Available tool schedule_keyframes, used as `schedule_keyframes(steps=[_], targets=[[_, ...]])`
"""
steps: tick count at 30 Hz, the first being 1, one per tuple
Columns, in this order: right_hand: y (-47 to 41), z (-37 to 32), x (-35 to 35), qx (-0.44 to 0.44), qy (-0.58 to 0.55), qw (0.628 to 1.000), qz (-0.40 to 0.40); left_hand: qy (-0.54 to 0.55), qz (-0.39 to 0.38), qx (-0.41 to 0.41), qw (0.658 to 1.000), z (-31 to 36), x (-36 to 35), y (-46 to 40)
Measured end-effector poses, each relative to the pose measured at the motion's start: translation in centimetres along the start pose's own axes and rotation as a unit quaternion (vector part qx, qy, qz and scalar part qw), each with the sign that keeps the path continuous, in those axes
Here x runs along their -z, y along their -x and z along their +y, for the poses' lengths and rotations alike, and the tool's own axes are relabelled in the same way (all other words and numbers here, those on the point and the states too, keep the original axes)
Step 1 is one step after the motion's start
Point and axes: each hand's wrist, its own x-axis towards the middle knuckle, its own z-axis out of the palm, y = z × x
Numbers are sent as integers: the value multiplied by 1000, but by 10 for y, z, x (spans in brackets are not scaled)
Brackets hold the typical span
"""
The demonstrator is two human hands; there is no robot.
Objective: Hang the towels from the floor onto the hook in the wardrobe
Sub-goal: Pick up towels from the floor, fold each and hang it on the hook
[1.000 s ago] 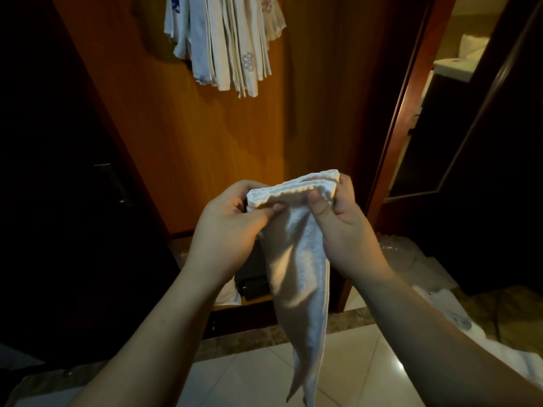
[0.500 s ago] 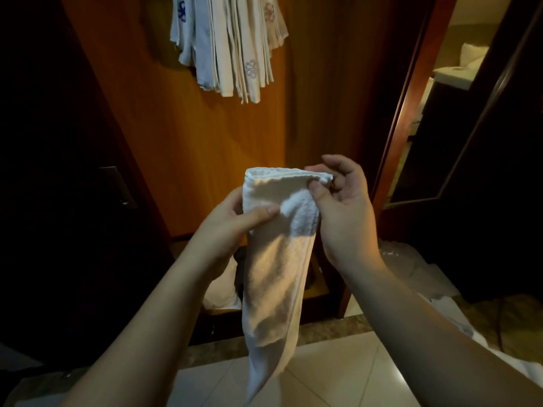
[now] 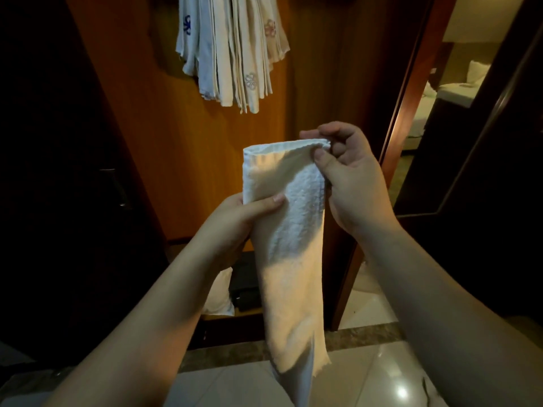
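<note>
You hold a plain white towel (image 3: 289, 259), tinted warm yellow by the light. The hung towels (image 3: 232, 51) are white and cream, with blue, pink and grey flower motifs, against the orange-brown wardrobe panel (image 3: 164, 136).

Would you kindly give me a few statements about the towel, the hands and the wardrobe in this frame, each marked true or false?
1. The right hand pinches the top corner of the white towel. True.
2. The left hand is free and touches nothing. False: it grips the towel's left edge, thumb across the cloth.
3. A bunch of hanging towels already hangs against the wardrobe's wooden panel. True.
4. The held towel is spread out flat on the floor. False: it hangs lengthwise from both hands, above the tiled floor.
5. Some hanging towels bear embroidered emblems. True.
</note>
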Motion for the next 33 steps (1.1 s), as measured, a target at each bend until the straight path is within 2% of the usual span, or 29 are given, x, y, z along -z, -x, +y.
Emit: schedule_keyframes(steps=[3, 5, 8, 11, 14, 19, 25, 29, 33], targets=[[-11, 6, 21, -68, -99, 993, -23, 26, 21, -6, 999, 12, -16, 0], [-10, 20, 41, -171, -138, 975, -44, 64, 40, -10, 997, 23, -25, -2], [8, 50, 60, -343, -127, 924, -110, 73, 68, -3, 995, 41, -34, -8], [33, 69, 64, -422, -142, 884, -140, 83, 126, 35, 988, 53, -38, -18], [48, 73, 59, -397, -118, 903, -114, 97, 157, 42, 982, 55, -38, -25], [65, 72, 50, -296, 92, 936, -163, 105, 199, 40, 974, 54, -37, -26], [72, 70, 43, -205, 288, 918, -179, 57, 227, 73, 969, 59, -42, -20], [68, 60, 41, -177, 284, 919, -210, 31, 222, 74, 972, 70, -40, -17], [62, 51, 45, -173, 266, 925, -207, 25, 173, 67, 982, 80, -35, -19]])
